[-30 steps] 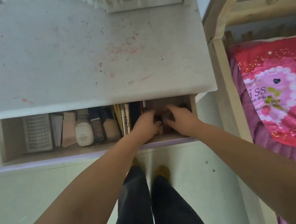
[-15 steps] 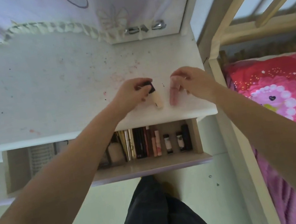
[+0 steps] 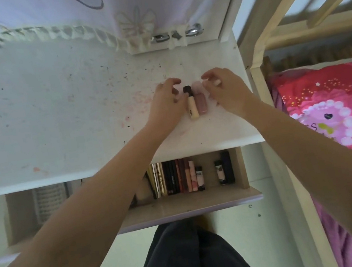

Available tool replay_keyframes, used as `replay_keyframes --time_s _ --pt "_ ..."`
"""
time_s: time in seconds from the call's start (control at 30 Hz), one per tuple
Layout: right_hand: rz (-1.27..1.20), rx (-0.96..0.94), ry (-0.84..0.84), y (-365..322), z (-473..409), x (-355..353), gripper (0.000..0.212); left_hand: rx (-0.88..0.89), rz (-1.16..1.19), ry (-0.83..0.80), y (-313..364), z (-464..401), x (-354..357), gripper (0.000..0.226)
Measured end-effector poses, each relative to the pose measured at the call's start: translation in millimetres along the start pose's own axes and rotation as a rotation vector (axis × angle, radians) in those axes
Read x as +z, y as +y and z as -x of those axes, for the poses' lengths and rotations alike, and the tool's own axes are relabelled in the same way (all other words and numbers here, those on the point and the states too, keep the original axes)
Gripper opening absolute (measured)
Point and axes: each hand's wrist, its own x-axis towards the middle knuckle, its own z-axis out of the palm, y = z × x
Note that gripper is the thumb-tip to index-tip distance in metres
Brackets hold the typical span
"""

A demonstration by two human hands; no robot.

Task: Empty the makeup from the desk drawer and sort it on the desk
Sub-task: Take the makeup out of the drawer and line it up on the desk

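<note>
Two makeup tubes lie side by side on the white desk point(image 3: 53, 120) near its right end: a cream tube with a dark cap point(image 3: 191, 105) and a pink tube point(image 3: 201, 104). My left hand point(image 3: 165, 103) flanks the cream tube, its thumb touching it and its fingers lifted and relaxed. On the other side, my right hand point(image 3: 227, 89) sits beside the pink tube with loosely curled fingers. Below the desk edge the drawer point(image 3: 182, 208) stands open, with pencils, lipsticks point(image 3: 192, 177) and small dark-capped bottles point(image 3: 220, 172) inside. My left arm hides the drawer's middle.
A white mesh basket point(image 3: 50, 204) sits in the drawer's left part. At the back hang a frilled cloth point(image 3: 62, 31) and a cabinet door with metal handles point(image 3: 177, 33). A wooden bed frame point(image 3: 262, 87) and pink blanket point(image 3: 332, 108) border the desk on the right.
Both hands lifted one tube each out of the drawer onto the desk. Since half a second ago they have pushed the two tubes together and loosened their grip.
</note>
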Motion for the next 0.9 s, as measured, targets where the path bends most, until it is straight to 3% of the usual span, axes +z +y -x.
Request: replay_keyframes --time_s 0.07,0.13,0.23,0.33,0.43,0.57,0.73,0.9 --pt "-0.012 -0.036 0.063 1 31 -8 0.014 0.098 -0.004 0.045 -1 38 -8 0.017" --pt "-0.053 -0.098 0.041 7 74 -10 0.012 0.161 -0.017 -0.081 -11 86 -9 0.011" --pt "0.132 -0.033 -0.243 34 127 11 0.014 0.147 -0.180 -0.460 -39 137 13 0.019" --pt "0.459 0.102 -0.485 66 135 47 0.024 0.068 -0.360 -0.621 -67 136 51 0.037" --pt "0.642 0.164 -0.498 76 121 71 0.026 -0.008 -0.540 -0.595 -80 120 85 0.038" --pt "0.829 0.097 -0.577 77 117 84 0.023 -0.035 -0.668 -0.558 -78 118 97 0.039" --pt "0.728 0.022 -0.423 76 125 80 0.024 0.085 -0.593 -0.405 -77 122 87 0.033" --pt "0.726 -0.093 -0.479 75 135 79 0.026 0.133 -0.456 -0.432 -71 127 81 0.025"
